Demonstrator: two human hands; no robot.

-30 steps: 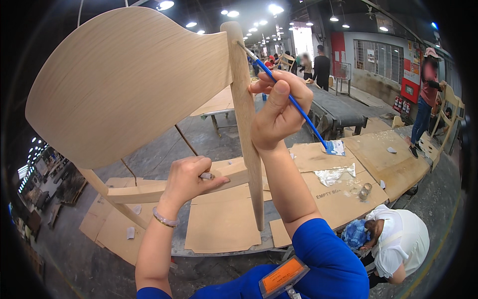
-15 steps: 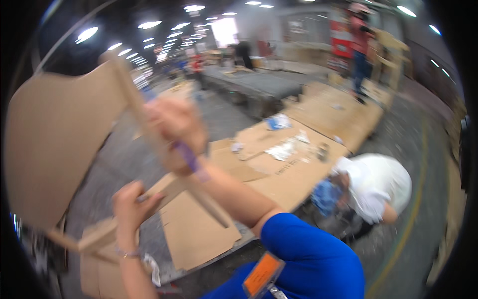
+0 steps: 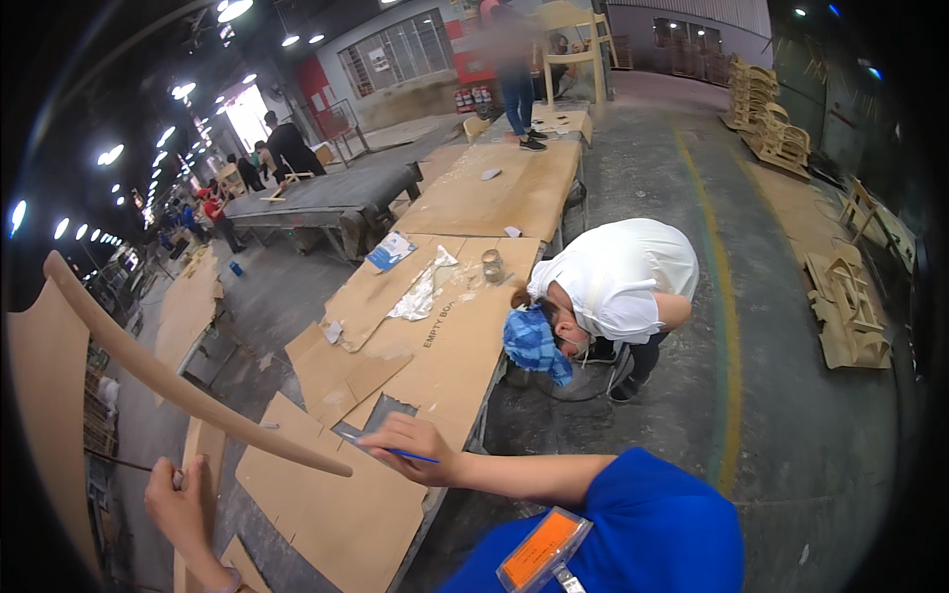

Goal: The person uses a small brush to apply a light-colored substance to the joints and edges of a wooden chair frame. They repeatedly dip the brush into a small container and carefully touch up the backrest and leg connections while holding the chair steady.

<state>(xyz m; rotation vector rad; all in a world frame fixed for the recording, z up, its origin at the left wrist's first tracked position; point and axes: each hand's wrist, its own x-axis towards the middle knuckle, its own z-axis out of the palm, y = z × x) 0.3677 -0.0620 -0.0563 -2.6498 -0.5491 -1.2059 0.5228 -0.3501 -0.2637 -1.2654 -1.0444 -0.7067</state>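
Observation:
A bare wooden chair frame fills the left edge, with its broad plywood panel (image 3: pixel 44 415) and a long curved leg (image 3: pixel 178 381) that ends near the bottom centre. My left hand (image 3: pixel 176 504) grips a thin rail of the frame at the lower left. My right hand (image 3: pixel 415 447) is just right of the leg's tip, fingers closed on a thin blue brush (image 3: pixel 395 453) that lies across it. Whether the brush touches the leg's end I cannot tell. My blue sleeve (image 3: pixel 633 524) with an orange badge shows at the bottom.
A long workbench covered in cardboard sheets (image 3: pixel 445 336) runs away from me, with a small jar (image 3: pixel 491 265) and crumpled white plastic (image 3: pixel 423 293) on it. A person in a white shirt (image 3: pixel 618 282) crouches right of it. Stacked wooden chair parts (image 3: pixel 848 316) stand at the right; other people work farther back.
The view has swung to the right, so the chair now sits at the left edge. My right hand with the brush has come down from the upper part of the leg to its tip.

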